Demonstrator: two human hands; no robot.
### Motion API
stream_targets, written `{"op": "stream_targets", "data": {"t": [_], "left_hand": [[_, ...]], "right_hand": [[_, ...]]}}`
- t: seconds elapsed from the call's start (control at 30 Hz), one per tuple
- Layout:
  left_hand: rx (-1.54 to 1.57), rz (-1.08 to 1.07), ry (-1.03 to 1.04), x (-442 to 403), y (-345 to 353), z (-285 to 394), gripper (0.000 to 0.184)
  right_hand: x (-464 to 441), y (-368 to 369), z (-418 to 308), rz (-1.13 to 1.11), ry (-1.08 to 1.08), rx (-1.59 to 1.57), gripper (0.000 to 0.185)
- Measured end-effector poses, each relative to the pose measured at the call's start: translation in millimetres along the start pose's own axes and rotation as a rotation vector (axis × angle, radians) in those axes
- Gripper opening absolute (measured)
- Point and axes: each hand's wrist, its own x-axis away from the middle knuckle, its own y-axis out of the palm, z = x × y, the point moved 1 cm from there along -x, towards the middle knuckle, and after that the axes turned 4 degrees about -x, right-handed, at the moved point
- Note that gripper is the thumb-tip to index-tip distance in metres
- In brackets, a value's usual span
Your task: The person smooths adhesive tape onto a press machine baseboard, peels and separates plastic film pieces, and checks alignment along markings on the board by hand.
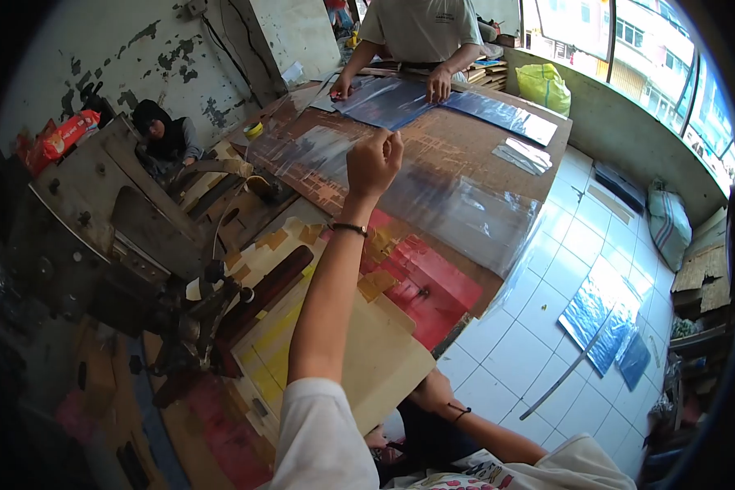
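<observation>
My left hand (374,163) is raised in the middle of the view, its arm reaching over a tan board (367,339). Its fingers are curled closed; whatever they may hold is too small to make out. Behind it, clear plastic sheets (465,216) lie on a brown table (420,147). At the board's right corner is my right hand (434,392), low and close to the edge. The board hides its fingers. A red panel (429,286) with tan tape lies just beyond the board.
Across the table a person (420,33) handles blue-tinted sheets (388,102). Another person (165,135) is at the left, behind a dark metal machine (98,229). A clamp-like metal mechanism (212,306) stands beside the board. Shiny blue sheets (592,318) lie on the white tiled floor (506,359).
</observation>
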Motion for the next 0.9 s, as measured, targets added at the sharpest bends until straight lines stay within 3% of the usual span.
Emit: {"op": "stream_targets", "data": {"t": [0.07, 0.2, 0.33, 0.4, 0.47, 0.53, 0.6, 0.67, 0.77, 0.87, 0.9], "left_hand": [[0.011, -0.045, 0.098, -15.5, -34.0, 58.6, 0.029], [0.063, -0.249, 0.596, -24.5, -98.8, 160.5, 0.030], [-0.148, -0.810, 0.613, 33.6, -185.1, 225.7, 0.024], [-0.079, -1.056, 0.381, 67.2, -242.1, 247.1, 0.027], [-0.124, -1.278, 0.117, 102.9, -301.1, 250.8, 0.030], [-0.124, -1.216, -0.172, 148.8, -367.0, 235.1, 0.029], [-0.226, -1.205, -0.711, 158.0, -436.1, 236.0, 0.032], [-0.415, -0.892, -1.112, 194.9, -508.1, 235.8, 0.046], [-0.958, -0.484, -1.127, 293.6, -598.2, 237.2, 0.067], [-1.262, -0.474, -1.192, 362.9, -633.9, 236.2, 0.080], [-1.286, -0.445, -1.190, 370.8, -637.0, 235.4, 0.076]], "right_hand": [[3.2, -5.8, -2.9, -0.016, 0.033, -0.050, 0.089], [15.8, -15.5, -19.9, -0.061, 0.110, -0.062, 0.096], [26.8, -12.1, -15.8, -0.029, 0.044, -0.077, 0.096], [26.9, 5.9, 15.9, -0.005, -0.056, -0.111, 0.097], [28.7, 3.3, 9.8, -0.039, 0.037, -0.145, 0.099], [33.4, -3.9, -6.9, 0.000, 0.034, -0.115, 0.100], [32.1, 0.7, -4.4, -0.026, -0.002, -0.176, 0.097], [27.6, 9.1, -2.2, -0.080, -0.090, -0.214, 0.094], [34.1, 11.6, -31.6, -0.117, -0.151, -0.157, 0.090], [39.2, 28.4, -44.0, -0.098, -0.174, -0.081, 0.081], [42.3, 34.0, -52.6, -0.113, -0.182, -0.049, 0.074]]}}
